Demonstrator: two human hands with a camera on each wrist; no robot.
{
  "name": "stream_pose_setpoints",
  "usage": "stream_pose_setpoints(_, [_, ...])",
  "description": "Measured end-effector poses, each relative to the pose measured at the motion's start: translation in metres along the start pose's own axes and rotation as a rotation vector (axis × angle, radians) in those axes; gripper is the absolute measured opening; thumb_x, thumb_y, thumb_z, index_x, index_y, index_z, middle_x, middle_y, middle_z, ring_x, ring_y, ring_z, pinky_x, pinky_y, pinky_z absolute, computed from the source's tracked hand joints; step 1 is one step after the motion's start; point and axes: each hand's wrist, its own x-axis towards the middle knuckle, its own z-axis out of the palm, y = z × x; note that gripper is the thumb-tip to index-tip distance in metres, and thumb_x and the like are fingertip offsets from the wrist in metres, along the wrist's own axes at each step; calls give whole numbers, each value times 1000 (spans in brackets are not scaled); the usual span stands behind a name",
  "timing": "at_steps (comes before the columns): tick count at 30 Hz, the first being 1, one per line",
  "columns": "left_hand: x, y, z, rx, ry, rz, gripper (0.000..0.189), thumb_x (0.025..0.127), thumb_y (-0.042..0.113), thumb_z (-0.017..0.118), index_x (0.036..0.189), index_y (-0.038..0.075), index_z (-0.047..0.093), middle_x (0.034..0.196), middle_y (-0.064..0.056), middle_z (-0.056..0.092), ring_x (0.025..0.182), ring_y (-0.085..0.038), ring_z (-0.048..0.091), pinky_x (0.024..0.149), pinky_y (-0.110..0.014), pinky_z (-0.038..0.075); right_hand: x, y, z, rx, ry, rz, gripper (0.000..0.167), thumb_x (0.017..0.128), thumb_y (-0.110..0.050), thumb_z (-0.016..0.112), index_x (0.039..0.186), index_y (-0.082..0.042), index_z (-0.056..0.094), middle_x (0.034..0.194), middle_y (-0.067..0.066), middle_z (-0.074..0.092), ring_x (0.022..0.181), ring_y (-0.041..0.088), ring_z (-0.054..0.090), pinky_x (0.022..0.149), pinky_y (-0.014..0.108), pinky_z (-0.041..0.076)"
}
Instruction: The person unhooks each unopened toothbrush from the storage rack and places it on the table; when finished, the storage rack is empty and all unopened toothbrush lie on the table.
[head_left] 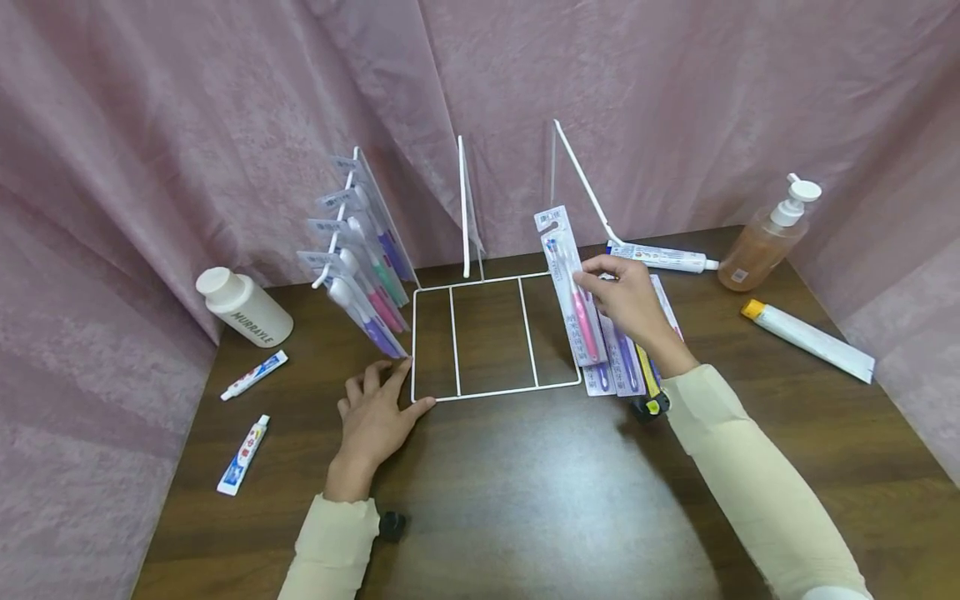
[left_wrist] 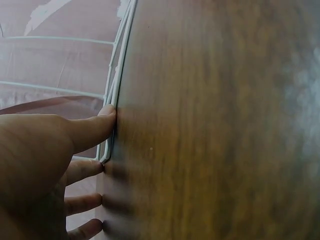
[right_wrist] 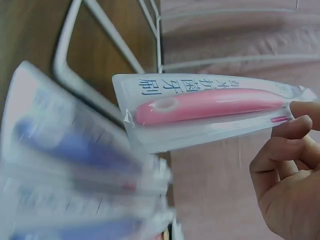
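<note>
My right hand (head_left: 626,300) pinches the edge of a packaged pink toothbrush (head_left: 576,296), holding it tilted over the right end of a white wire rack (head_left: 495,392). In the right wrist view its pink handle (right_wrist: 210,106) shows through the clear pack. Purple packaged toothbrushes (head_left: 628,367) lie on the table under that hand. My left hand (head_left: 372,414) rests at the rack's front left corner, thumb on the front wire and fingers spread on the table. From the rack's left hook hang several packaged toothbrushes (head_left: 367,312) in purple, pink and green. The middle and right hooks (head_left: 585,179) carry nothing.
At the left are a white bottle (head_left: 251,312) and two small toothpaste tubes (head_left: 243,454). A toothpaste tube (head_left: 663,257), an amber pump bottle (head_left: 761,246) and a yellow-capped tube (head_left: 810,340) lie or stand right. Pink curtains (head_left: 637,83) hang behind the wooden table (head_left: 510,492).
</note>
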Motion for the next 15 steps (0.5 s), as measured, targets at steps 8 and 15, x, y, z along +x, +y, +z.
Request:
stream_pose_setpoints(8, [-3, 4, -5, 2, -4, 0, 85, 105, 62, 74, 175, 21, 49, 174, -25, 41, 152, -61, 34, 111, -78, 34, -15, 26, -57, -124, -2, 200, 35, 116, -26, 64, 132, 4, 75, 73, -18, 56, 61, 1, 47, 58, 22, 45])
stream_pose_setpoints(15, [1, -2, 0, -6, -8, -1, 85, 105, 59, 76, 175, 20, 48, 176, -25, 39, 155, -62, 32, 114, -79, 33, -26, 46, -106, -300, 51, 325, 49, 119, -33, 56, 144, 7, 71, 104, -6, 71, 89, 8, 64, 74, 25, 55])
